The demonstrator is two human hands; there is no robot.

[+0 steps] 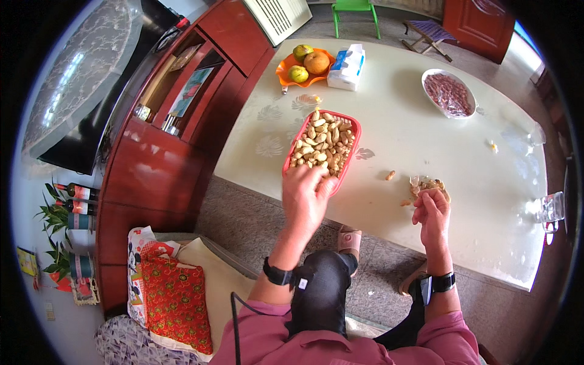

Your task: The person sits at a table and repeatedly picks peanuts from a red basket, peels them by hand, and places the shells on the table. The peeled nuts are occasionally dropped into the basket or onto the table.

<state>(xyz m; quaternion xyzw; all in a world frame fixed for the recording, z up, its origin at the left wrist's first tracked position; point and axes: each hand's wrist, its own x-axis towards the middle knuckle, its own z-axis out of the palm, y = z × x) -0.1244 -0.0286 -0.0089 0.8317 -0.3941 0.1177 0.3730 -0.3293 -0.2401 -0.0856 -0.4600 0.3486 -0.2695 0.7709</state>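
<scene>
My left hand (306, 189) is at the near end of a red plastic basket (358, 132) full of unshelled peanuts (321, 139), its fingers over the nuts at the rim; whether it grips one is hidden. My right hand (430, 207) is held with curled fingers just in front of a small pile of peanut shells (431, 183); what lies between its fingertips cannot be made out. One peanut (390, 175) lies on the table between the two hands. At the back right stands a white bowl (472, 98) of reddish shelled peanuts (447, 93), partly under clear plastic.
On the pale table (388, 137) are an orange dish (284, 68) of fruit, a tissue pack (347, 68) and, at the right edge, a glass mug (550, 207). A red cabinet (150, 173) stands to the left. Beyond the table are a green chair (353, 6) and a folding stool (429, 33).
</scene>
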